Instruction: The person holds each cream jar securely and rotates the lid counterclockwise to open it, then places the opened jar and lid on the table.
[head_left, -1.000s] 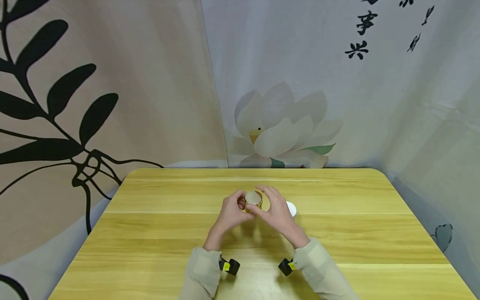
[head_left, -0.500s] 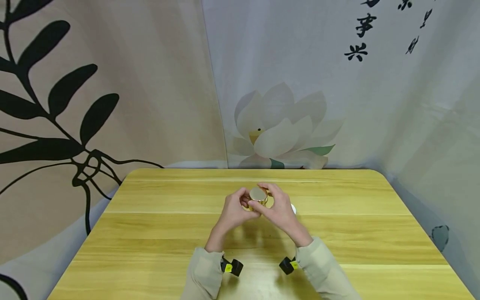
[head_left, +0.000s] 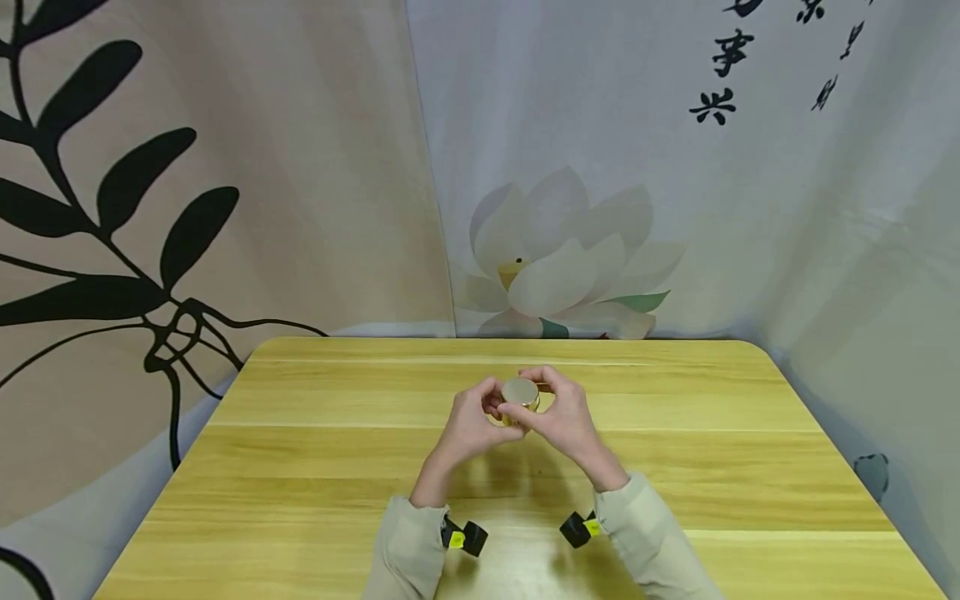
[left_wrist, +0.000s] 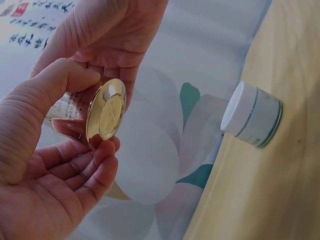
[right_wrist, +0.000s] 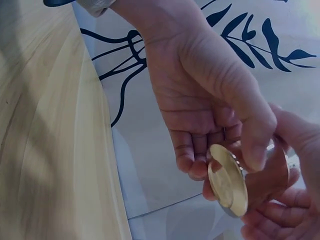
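Both hands hold a small gold jar (head_left: 521, 392) above the middle of the table. My left hand (head_left: 472, 425) grips its left side with thumb and fingers. From the right, my right hand (head_left: 561, 417) grips it too, thumb along the near side. In the left wrist view the gold jar (left_wrist: 107, 112) shows a shiny round end with faint lettering, plus a printed label partly covered by the fingers. The right wrist view shows the same gold round end of the jar (right_wrist: 228, 180) tilted, with the left thumb pressing beside it.
A white-lidded jar (left_wrist: 252, 115) stands on the wooden table (left_wrist: 295, 165) in the left wrist view; the right hand hides it in the head view. A printed cloth backdrop (head_left: 330, 167) hangs behind the table's far edge.
Both hands have moved slightly right with the gold jar. The white jar beside the right hand, visible earlier in the head view, is now hidden behind that hand.
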